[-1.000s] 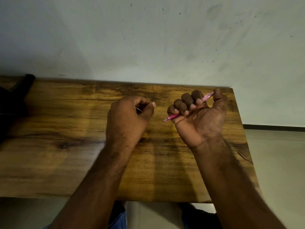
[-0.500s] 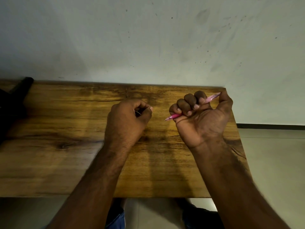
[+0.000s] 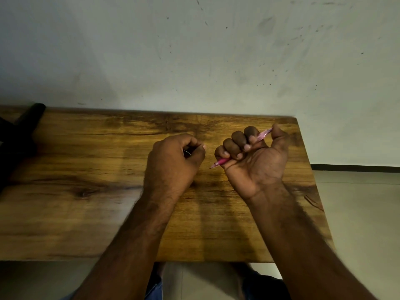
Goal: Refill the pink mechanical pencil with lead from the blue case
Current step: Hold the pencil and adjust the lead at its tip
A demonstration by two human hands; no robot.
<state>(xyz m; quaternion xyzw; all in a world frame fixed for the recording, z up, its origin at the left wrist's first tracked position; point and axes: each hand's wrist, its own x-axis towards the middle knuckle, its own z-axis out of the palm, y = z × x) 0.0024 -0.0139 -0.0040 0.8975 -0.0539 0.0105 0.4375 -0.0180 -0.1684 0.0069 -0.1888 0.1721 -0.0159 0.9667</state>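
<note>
Held over a worn, dark-grained wooden counter [image 3: 86, 169] set against a scuffed pale wall [image 3: 194, 61]. Right hand [image 3: 255, 161] turned palm-up and curled into a fist around a slim pink translucent mechanical pencil [image 3: 220, 162], fingers folded over the barrel and thumb pressed against its upper end. Pencil slanted, tip pointing down-left toward the other hand, rear end poking out past the thumb at upper right; middle of the barrel hidden inside the fist. Left hand [image 3: 173, 161] just beside it, apart from the tip, loosely closed with thumb and forefinger pinched together. Between them a thin pale sliver [image 3: 187, 152], too fine and too shadowed to identify with certainty. Left palm contents otherwise concealed by the back of the hand. No blue case visible anywhere on the counter. At the far left edge, a black object with a rounded bar [image 3: 30, 114], cut off by the frame and too dark to make out. No brand, label or writing legible on the pencil or elsewhere. Below the counter's near edge, a strip of blue fabric [image 3: 154, 289], partly covered by the forearms.
</note>
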